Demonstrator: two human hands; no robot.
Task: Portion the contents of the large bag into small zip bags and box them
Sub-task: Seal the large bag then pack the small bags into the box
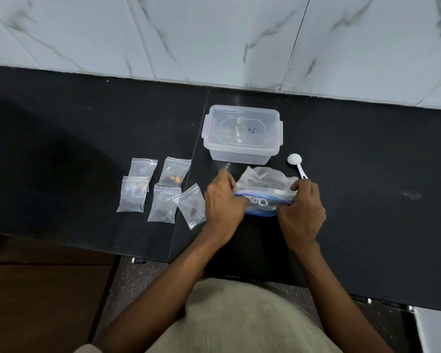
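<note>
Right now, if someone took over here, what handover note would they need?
Left hand and right hand each pinch an end of the large bag at its zip edge, on the counter.
Five small bags lie left of it, each holding some contents.
Box behind, lid on, looks empty; spoon beside it.
Done: portioning, apparently. Left: open box, load bags.

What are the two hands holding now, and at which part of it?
Both grip the large bag at its blue zip edge: the left hand at the left end, the right hand at the right end.
</note>
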